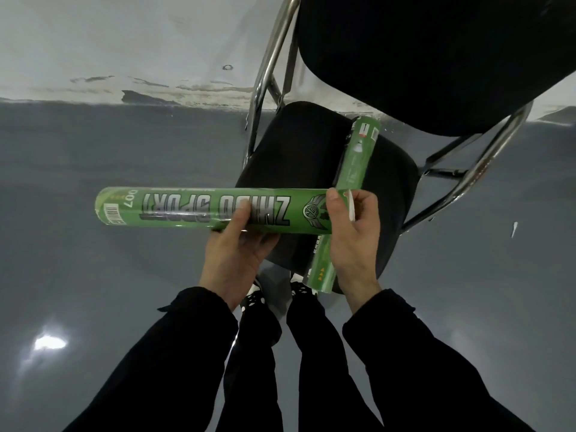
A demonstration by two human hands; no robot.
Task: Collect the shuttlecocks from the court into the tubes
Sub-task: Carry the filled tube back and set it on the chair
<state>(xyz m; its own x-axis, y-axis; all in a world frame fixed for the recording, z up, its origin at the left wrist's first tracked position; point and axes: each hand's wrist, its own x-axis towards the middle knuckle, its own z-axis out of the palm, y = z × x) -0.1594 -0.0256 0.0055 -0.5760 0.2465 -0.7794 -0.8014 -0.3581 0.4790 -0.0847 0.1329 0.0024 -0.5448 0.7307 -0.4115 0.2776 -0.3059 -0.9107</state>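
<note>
A green shuttlecock tube [174, 208] with grey lettering lies level across the middle of the head view. My left hand [237, 257] grips it from below near its middle. My right hand [352, 232] is at its right end, thumb on the tube and fingers curled round a white cap [352, 207] there. A second green tube [355, 163] lies lengthwise on the black chair seat [296, 163], passing under my right hand. No shuttlecock is visible.
The black folding chair has chrome legs [265, 76] and a padded backrest [436, 51] at upper right. Grey glossy floor [93, 275] surrounds it, meeting a white wall [109, 42] behind. A small white feather scrap [514, 229] lies on the floor at right. My shoes [254, 294] stand below the seat.
</note>
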